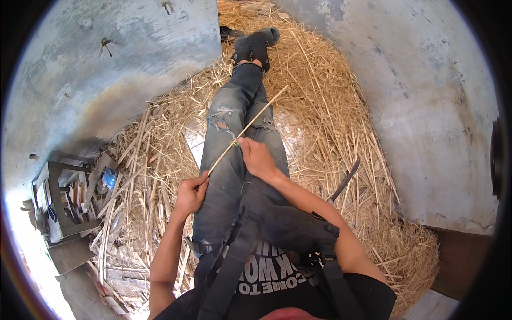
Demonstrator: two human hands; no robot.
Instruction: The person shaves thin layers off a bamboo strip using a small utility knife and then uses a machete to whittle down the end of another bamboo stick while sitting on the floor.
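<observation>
A thin, pale, straw-coloured stick (262,111) slants over my outstretched legs, its far tip up and to the right. My left hand (191,195) is closed on the near end, with the thumb and fingers pinching it. Partway along, my right hand (258,158) is closed at the stick, its fingertips against a small green bit (235,142) there. What that bit is, I cannot make out. Both hands are above my torn jeans (221,154).
Loose straw (320,101) and split stalks cover the floor around my legs. A dark, narrow blade-like tool (345,180) leans out of the straw at the right. At the left stand an open-fronted box of tools (57,210) and a crumpled blue item (109,177). Grey walls (405,80) rise on both sides.
</observation>
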